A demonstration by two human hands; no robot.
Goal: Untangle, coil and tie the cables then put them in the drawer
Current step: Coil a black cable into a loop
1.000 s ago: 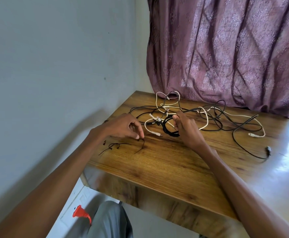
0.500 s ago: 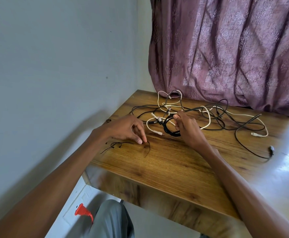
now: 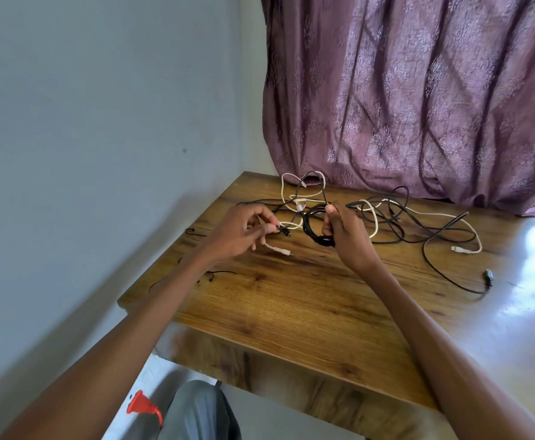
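While right hand (image 3: 345, 236) grips the black coil (image 3: 315, 228) just above the bench (image 3: 291, 300), left hand (image 3: 244, 231) pinches a thin tie (image 3: 283, 230) beside it, so tying step looks underway. Next: wrap tie round coil w/o snagging the loose cables (image 3: 418, 223) behind. Drawer not in view.

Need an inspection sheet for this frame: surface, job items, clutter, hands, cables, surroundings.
Surface: wooden table, glossy glare at its right side.
Job's things: black cable coil held above the table; no drawer seen.
Clutter: thin black ties near the table's left edge.
Hands: left hand pinches a black cable end; right hand grips the coil.
Cables: white cables and black cables lie tangled, uncoiled, across the far half.
Surroundings: purple curtain behind, grey wall on the left, orange plug below the table.
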